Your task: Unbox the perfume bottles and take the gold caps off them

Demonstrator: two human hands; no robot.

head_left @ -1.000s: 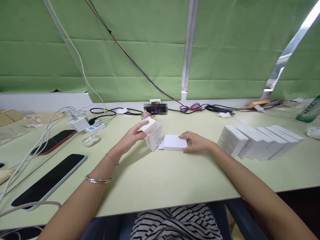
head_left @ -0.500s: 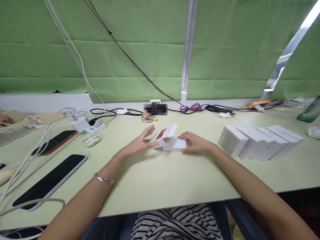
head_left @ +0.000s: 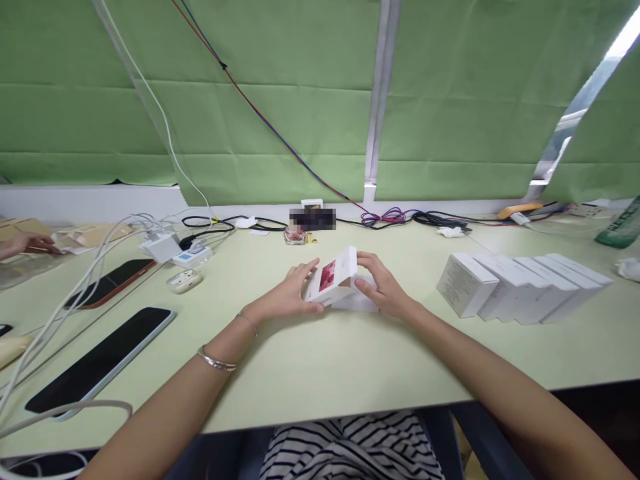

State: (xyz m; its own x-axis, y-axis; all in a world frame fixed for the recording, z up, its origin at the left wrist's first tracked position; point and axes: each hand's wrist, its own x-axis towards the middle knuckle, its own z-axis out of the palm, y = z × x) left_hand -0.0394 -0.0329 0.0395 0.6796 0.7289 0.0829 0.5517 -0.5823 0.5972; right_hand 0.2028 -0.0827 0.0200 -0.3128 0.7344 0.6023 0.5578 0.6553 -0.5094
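A white cardboard box lid (head_left: 342, 272) with a red picture on its face is held tilted above the table. My left hand (head_left: 289, 295) grips its left end, thumb along the near side and fingers behind. At the right end, the fingers and thumb of my right hand (head_left: 387, 288) close on the lid's edge. Under the lid a second white box part (head_left: 357, 303) lies on the table, partly covered by the lid and my right hand. Its inside is hidden.
Several white boxes (head_left: 463, 287) stand in a row on the right. At left lie phones (head_left: 103, 360), an earphone case (head_left: 184, 281), chargers (head_left: 161, 247) and white cables. Black cables (head_left: 440, 220) run along the back. Another person's hand (head_left: 30, 243) is at far left.
My right hand has shifted from the lower box part up to the lid's right end. The lid has turned and moved slightly right, showing more of its red picture.
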